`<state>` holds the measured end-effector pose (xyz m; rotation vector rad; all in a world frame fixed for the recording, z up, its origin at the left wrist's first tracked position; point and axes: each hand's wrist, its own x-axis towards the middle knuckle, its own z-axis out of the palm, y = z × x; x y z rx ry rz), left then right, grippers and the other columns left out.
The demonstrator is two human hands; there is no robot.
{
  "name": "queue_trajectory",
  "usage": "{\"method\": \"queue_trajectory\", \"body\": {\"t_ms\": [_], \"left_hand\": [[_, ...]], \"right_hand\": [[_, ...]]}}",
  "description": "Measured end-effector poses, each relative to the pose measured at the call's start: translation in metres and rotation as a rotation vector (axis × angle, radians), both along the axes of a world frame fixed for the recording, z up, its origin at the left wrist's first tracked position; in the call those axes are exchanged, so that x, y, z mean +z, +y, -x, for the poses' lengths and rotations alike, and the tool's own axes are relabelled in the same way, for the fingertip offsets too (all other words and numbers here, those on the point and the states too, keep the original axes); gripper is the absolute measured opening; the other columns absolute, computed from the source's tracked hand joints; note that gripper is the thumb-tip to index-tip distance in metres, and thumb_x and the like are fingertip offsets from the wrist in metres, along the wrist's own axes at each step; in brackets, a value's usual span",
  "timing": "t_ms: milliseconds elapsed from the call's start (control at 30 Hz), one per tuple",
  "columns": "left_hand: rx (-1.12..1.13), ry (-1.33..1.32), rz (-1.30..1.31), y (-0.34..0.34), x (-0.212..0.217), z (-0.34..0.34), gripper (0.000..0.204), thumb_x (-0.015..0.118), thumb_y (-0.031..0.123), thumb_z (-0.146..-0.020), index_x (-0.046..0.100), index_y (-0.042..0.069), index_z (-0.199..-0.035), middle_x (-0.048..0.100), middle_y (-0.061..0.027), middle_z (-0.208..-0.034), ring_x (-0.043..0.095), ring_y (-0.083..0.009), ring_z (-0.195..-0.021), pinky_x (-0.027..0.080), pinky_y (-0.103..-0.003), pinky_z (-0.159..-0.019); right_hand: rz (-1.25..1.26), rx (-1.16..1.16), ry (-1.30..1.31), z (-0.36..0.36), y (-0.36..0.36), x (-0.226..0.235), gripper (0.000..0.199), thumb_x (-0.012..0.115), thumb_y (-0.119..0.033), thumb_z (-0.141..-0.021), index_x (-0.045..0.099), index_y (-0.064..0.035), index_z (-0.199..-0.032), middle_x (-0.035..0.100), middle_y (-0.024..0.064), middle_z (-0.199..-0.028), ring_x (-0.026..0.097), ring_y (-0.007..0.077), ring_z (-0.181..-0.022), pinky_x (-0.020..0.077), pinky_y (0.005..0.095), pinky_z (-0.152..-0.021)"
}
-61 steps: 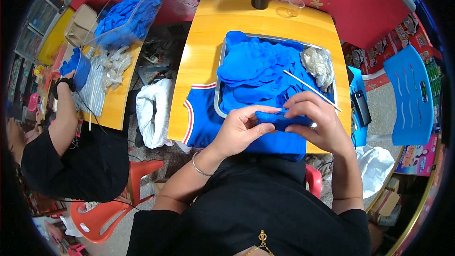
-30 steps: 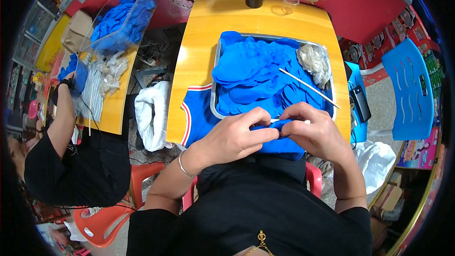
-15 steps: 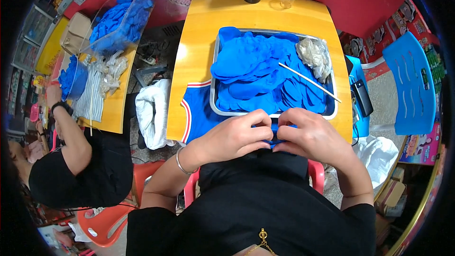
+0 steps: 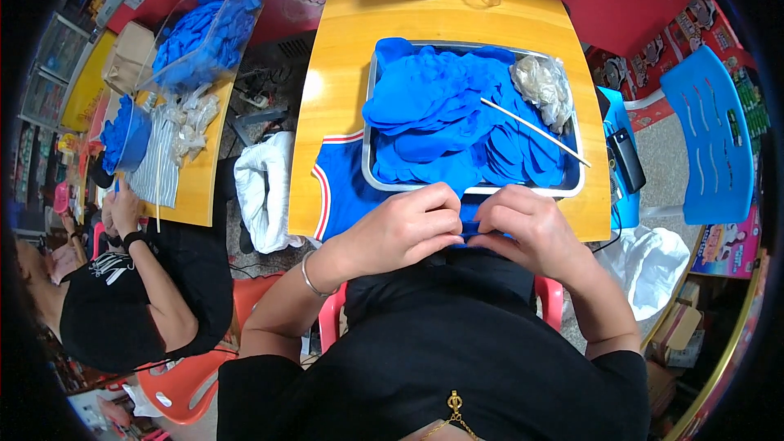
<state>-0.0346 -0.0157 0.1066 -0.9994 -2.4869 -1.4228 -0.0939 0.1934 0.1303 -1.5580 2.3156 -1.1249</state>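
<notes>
**Asker:** Where are your hands, and what do they have hold of?

**Describer:** Your left hand (image 4: 412, 229) and right hand (image 4: 523, 224) meet in front of your body, by the near edge of the bench (image 4: 327, 57). The fingers of both are curled and almost closed, their tips pinching a small blue piece (image 4: 469, 233) between them. Most of it is hidden, so its shape can't be told.

**Asker:** Why hold it there?

**Describer:** Probably for control: two pinches, tip to tip, seem to steady something small and soft. Taking the held piece as the clock's centre, your left forearm (image 4: 287, 306) comes in from 8 o'clock and your right forearm (image 4: 600, 306) from 4. Both elbows are bent and spread, and the backs of your hands face up.

**Asker:** What lies around them?

**Describer:** Just beyond, at 12 o'clock, a metal tray (image 4: 563, 191) holds a heap of flat blue pieces (image 4: 441, 98); its raised rim likely keeps them from spreading. Within the tray, a crumpled clear bag (image 4: 545, 94) sits toward 2 o'clock, perhaps tucked aside. A thin pale stick (image 4: 535, 131) slants from the heap across the rim toward 4 o'clock, so its end is probably easy to grab. A blue jersey (image 4: 343, 180) shows at the tray's 8 o'clock, maybe serving as a cover for the bench.
</notes>
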Motion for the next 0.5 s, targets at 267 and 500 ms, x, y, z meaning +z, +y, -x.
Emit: {"method": "queue_trajectory", "body": {"t_ms": [267, 500], "left_hand": [[0.085, 0.101, 0.071, -0.001, 0.003, 0.008, 0.011, 0.067, 0.002, -0.071, 0.058, 0.001, -0.078, 0.055, -0.0092, -0.083, 0.058, -0.024, -0.074, 0.047, -0.031, -0.064], [0.101, 0.038, -0.013, -0.001, 0.004, 0.013, 0.013, 0.068, 0.001, -0.069, 0.059, 0.003, -0.078, 0.057, -0.0083, -0.081, 0.058, -0.0215, -0.073, 0.047, -0.029, -0.062]], "right_hand": [[0.1, -0.093, 0.05, 0.004, -0.003, -0.008, 0.022, 0.073, -0.007, -0.063, 0.054, -0.0033, -0.072, 0.057, 0.0076, -0.075, 0.056, 0.0252, -0.072, 0.0461, 0.0349, -0.063], [0.038, -0.098, 0.047, 0.012, -0.004, -0.002, 0.022, 0.074, -0.006, -0.062, 0.054, -0.0038, -0.072, 0.056, 0.0078, -0.072, 0.056, 0.0256, -0.07, 0.0459, 0.0338, -0.06]]}}
